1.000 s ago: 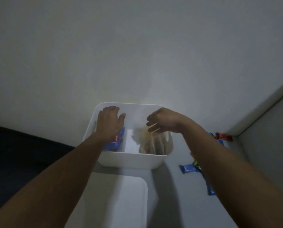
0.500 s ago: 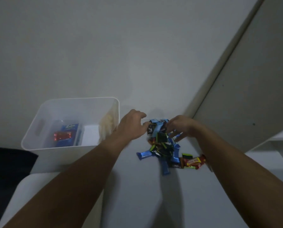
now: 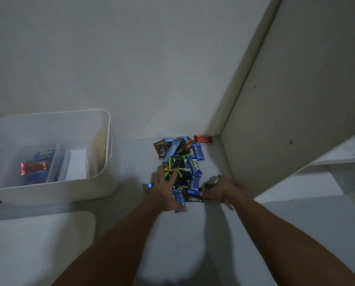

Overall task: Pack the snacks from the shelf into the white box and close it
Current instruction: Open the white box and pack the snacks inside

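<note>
Head view, only one. Snack pile (image 3: 179, 168) sits on the shelf (image 3: 135, 153) at frame centre, w/ both hands at its lower end. The pile's long axis runs from lower centre up toward the back corner, near-vertical in frame; most bars lie roughly along that line, e.g. the blue "Kalpa" bar (image 3: 194, 165), tilted a little to upper left. One red bar (image 3: 203, 139) lies apart at the back corner, crosswise, long axis left-right.

Left hand (image 3: 164, 190) is on the pile's lower-left edge, fingers curled onto the dark and blue wrappers there. Right hand (image 3: 217, 189) is at the lower-right edge, fingers bent around a green-tipped wrapper; how firm that hold is I can't tell. So each grip looks clamped on wrappers, w/ the bulk of the pile above both hands.

White box (image 3: 102, 182) stands at frame left, lid off, some packs already inside. It lies left of the pile, so left hand is nearer to it; the carry likely goes leftward across the shelf. Flat white piece, prob. the lid (image 3: 38, 244), lies at lower left.
</note>
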A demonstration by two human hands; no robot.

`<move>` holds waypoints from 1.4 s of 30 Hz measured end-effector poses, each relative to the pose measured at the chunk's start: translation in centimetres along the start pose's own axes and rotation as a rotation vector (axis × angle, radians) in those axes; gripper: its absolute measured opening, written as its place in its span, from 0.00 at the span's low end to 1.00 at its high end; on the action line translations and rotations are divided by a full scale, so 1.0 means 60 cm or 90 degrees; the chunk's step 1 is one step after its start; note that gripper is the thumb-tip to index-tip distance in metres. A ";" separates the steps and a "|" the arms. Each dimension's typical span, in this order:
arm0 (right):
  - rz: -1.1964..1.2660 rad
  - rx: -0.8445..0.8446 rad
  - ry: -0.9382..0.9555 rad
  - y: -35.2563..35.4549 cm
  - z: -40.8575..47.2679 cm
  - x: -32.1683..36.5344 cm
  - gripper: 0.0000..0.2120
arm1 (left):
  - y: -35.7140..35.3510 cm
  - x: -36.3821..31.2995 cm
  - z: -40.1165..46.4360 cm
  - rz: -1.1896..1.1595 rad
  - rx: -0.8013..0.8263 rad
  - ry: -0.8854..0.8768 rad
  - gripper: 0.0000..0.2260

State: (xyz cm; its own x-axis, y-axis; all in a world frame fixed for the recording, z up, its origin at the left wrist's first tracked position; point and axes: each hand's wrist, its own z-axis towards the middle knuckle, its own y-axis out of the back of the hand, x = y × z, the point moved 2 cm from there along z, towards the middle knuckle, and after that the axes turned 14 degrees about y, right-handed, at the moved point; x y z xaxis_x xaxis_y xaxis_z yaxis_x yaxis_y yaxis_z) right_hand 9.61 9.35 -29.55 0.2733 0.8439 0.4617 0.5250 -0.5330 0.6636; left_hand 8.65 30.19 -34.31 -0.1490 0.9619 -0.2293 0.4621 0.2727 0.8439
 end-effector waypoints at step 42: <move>-0.061 -0.205 0.232 -0.081 0.009 -0.051 0.12 | -0.078 0.010 -0.031 -0.081 -0.194 0.150 0.21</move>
State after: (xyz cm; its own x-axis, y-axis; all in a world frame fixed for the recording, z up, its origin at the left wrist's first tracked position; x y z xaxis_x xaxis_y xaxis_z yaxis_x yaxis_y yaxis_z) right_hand 6.64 9.38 -34.52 -0.0933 0.8446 0.5273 0.2421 -0.4944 0.8348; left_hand 4.75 29.44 -37.49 -0.4009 0.8804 -0.2535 0.1522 0.3368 0.9292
